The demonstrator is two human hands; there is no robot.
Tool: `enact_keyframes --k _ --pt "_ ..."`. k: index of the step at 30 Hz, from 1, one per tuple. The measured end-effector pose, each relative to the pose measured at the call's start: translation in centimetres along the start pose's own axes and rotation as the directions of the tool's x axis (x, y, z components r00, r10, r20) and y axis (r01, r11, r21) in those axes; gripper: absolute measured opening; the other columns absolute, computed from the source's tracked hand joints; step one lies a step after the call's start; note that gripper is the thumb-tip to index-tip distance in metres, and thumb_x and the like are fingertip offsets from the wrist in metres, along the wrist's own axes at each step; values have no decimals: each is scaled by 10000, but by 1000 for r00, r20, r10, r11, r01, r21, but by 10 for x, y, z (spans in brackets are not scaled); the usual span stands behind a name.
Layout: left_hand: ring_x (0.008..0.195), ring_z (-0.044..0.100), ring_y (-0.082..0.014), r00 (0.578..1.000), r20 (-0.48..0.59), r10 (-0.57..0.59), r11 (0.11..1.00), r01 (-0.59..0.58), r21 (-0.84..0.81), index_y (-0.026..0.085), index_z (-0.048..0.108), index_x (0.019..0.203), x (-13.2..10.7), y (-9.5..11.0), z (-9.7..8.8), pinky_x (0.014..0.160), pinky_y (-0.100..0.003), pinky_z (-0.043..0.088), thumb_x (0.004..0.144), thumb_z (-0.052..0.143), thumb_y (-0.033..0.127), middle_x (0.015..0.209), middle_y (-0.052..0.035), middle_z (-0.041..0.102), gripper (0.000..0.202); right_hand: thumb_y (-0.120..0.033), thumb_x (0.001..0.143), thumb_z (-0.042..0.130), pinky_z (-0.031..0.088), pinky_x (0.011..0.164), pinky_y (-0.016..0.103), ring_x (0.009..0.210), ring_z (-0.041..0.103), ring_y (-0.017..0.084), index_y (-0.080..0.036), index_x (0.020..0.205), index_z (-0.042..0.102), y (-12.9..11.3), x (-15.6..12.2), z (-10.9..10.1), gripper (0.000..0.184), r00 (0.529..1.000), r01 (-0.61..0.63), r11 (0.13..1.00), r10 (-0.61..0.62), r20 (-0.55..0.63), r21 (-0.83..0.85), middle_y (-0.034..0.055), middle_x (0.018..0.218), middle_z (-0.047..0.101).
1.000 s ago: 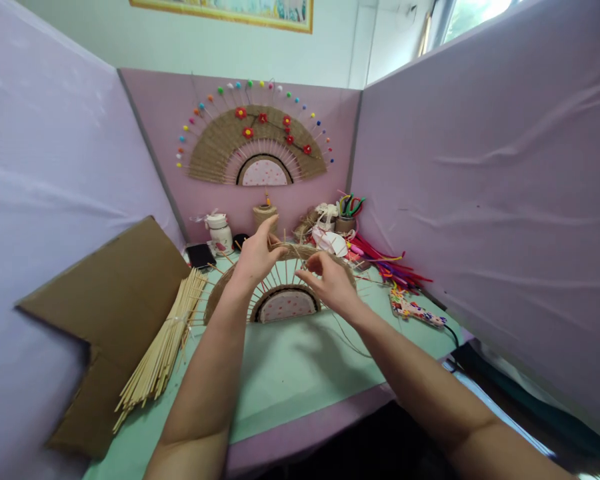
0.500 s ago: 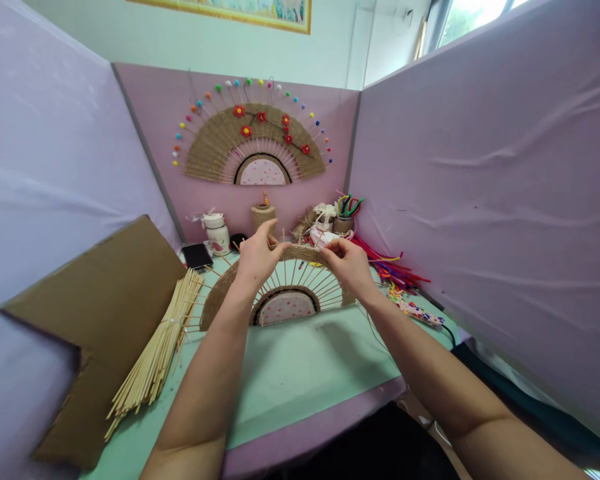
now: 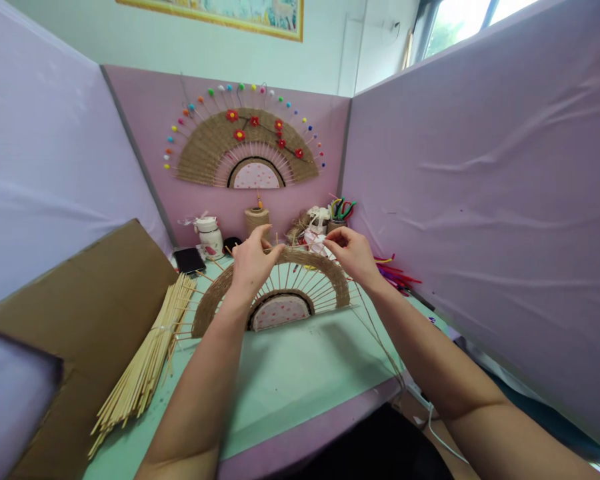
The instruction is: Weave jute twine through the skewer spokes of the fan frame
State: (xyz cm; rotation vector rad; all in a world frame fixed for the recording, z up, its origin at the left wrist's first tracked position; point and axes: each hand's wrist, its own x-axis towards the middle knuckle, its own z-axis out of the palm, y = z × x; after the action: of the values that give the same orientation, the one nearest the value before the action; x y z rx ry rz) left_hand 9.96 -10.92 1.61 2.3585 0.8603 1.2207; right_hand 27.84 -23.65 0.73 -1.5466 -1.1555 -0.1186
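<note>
A fan frame of thin sticks with a woven twine band (image 3: 211, 308) stands on the table. A half-round center (image 3: 282, 312) with a dotted pale cover sits at its base. My left hand (image 3: 253, 260) grips the top of the band, thumb on the near side and fingers partly behind it. To the right, my right hand (image 3: 351, 253) pinches a thin strand just above the band, near the stick tips. Loose twine (image 3: 375, 328) hangs below the right hand and trails over the table's front edge.
A finished fan (image 3: 205, 155) hangs on the back panel. Bundled sticks (image 3: 145, 360) and cardboard (image 3: 95, 313) lie at left. Behind stand a white jar (image 3: 210, 237), a black flat object (image 3: 189, 260), a twine spool (image 3: 257, 219) and pipe cleaners (image 3: 397, 275).
My right hand has lifted slightly off the band, uncovering more of its right side. My left hand keeps its grip. The camera view has shifted slightly.
</note>
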Motion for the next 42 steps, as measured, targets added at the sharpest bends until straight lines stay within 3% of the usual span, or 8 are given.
enact_keyframes --k 7,11,16,24,28,34,39,42 --pt "800 635 -211 1000 2 -13 1000 13 0 185 577 1266 0 1 0 784 -348 443 780 690 345 807 -19 687 524 -298 784 599 449 689 298 690 579 151 -187 815 635 -3 19 3 120 998 61 998 -60 -29 26 24 775 671" --pt "797 630 -211 1000 4 -18 1000 18 8 182 580 1263 0 3 0 778 -349 441 778 692 348 799 -17 680 525 -258 781 598 437 691 298 672 571 152 -188 788 636 4 23 9 80 998 48 998 -50 -31 -46 11 722 652" --pt "797 629 -208 1000 10 0 1000 0 -6 187 578 1266 -1 4 0 779 -345 440 783 691 340 803 -15 678 519 -257 825 571 434 704 307 689 551 158 -184 800 644 8 -4 7 107 985 120 978 -138 -100 -168 41 801 651" --pt "799 625 -207 1000 24 6 1000 -6 -13 195 574 1263 -3 8 0 776 -342 442 786 691 324 807 -16 672 508 -257 898 509 496 745 325 917 592 201 -211 877 635 12 -44 18 136 935 192 977 -210 -287 -90 82 976 612" --pt "803 628 -206 1000 20 9 1000 -8 -22 204 571 1267 -2 4 1 782 -341 442 786 691 325 808 -14 672 510 -306 897 528 503 754 341 834 586 180 -213 940 644 19 -50 23 155 922 130 989 -147 -358 -73 93 1059 584" --pt "805 624 -205 1000 22 -4 1000 5 -31 192 574 1269 -1 3 -1 801 -346 441 787 696 328 804 -14 673 516 -305 860 558 471 743 330 785 584 185 -196 840 658 36 -52 24 149 968 49 999 -51 -245 -15 42 825 644" --pt "796 620 -203 999 51 19 999 -17 -49 179 552 1296 0 1 -3 831 -368 457 811 672 313 818 -26 683 518 -337 806 602 466 711 315 727 564 169 -189 907 579 39 -48 25 181 954 -86 991 113 -279 105 27 821 629" --pt "821 624 -183 987 119 107 985 -89 -146 190 469 1377 3 -4 -10 850 -361 477 864 584 255 997 -63 702 530 -354 790 613 465 711 310 722 560 164 -194 907 545 41 -46 25 210 952 -96 985 133 -276 145 21 814 612"
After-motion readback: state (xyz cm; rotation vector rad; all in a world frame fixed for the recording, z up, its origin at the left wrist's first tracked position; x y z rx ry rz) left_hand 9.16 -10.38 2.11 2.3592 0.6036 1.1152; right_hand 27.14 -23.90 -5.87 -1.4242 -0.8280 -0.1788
